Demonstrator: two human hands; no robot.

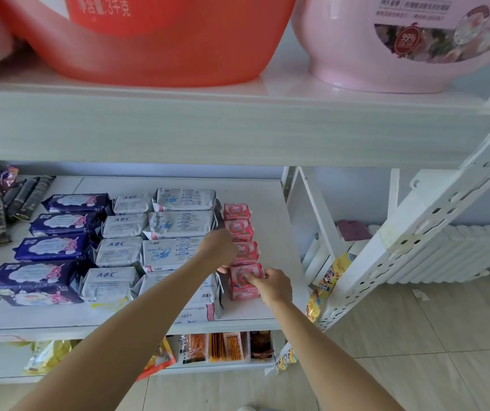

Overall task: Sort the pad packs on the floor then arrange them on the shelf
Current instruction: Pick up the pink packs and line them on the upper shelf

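- the front pink pack [245, 281] lies on the middle shelf [255, 314], nearest the edge, last in a column of four small pink packs [237, 212] running back toward the wall.
- the right hand [273, 287] pinches its right side, thumb and fingers curled onto the wrapper.
- the left hand [218, 247] sits at the pack's back left corner, over the third pink pack; its fingers look curled down, but what they hold is hidden and i cannot tell.
- the pack's long axis runs front to back, in line with the column; the right hand is the nearer one.
- just left, touching or nearly so, lie the white packs [178, 223], then abc packs [119, 252] and purple packs [48, 281].
- to the right the shelf is bare up to the upright [289, 185], so i judge a nudge into line meets nothing on that side.
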